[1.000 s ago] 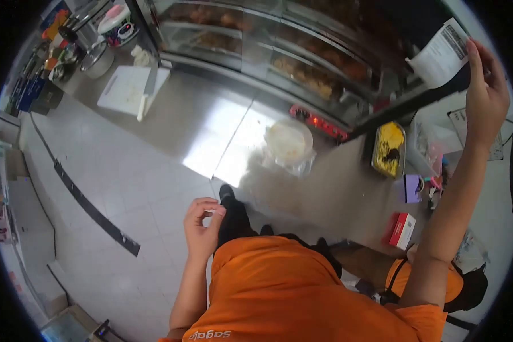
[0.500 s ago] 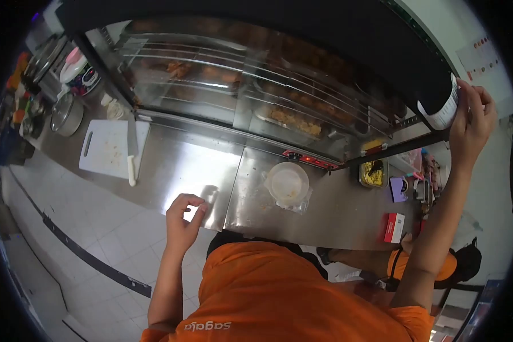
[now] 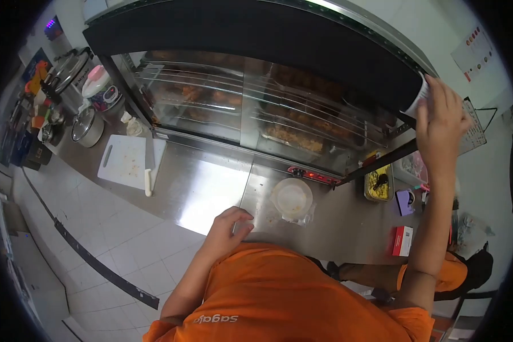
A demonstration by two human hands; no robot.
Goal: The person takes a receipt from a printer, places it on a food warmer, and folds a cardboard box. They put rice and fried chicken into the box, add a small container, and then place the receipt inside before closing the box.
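Observation:
My right hand [image 3: 443, 117] is raised at the upper right corner of the glass display cabinet [image 3: 199, 135], its fingers closed on a white curled piece [image 3: 418, 98] against the cabinet's black top panel [image 3: 325, 57]. Above the steel counter's front edge hovers my left hand [image 3: 229, 229], thumb and fingers apart, holding nothing. Just beyond it on the counter sits a round translucent container [image 3: 292, 197] on clear plastic. Trays of food show behind the glass.
Left on the counter are a white cutting board [image 3: 121, 162], a knife [image 3: 149, 171] and a pot [image 3: 88, 127]. On the right stand a yellow food tray [image 3: 378, 183] and a red-and-white box [image 3: 402, 241]. Another person in orange [image 3: 451, 273] is at lower right.
The view has shifted, showing more of the cabinet top. My left hand has moved right, nearer my body. My right hand remains on the white piece, which now shows less.

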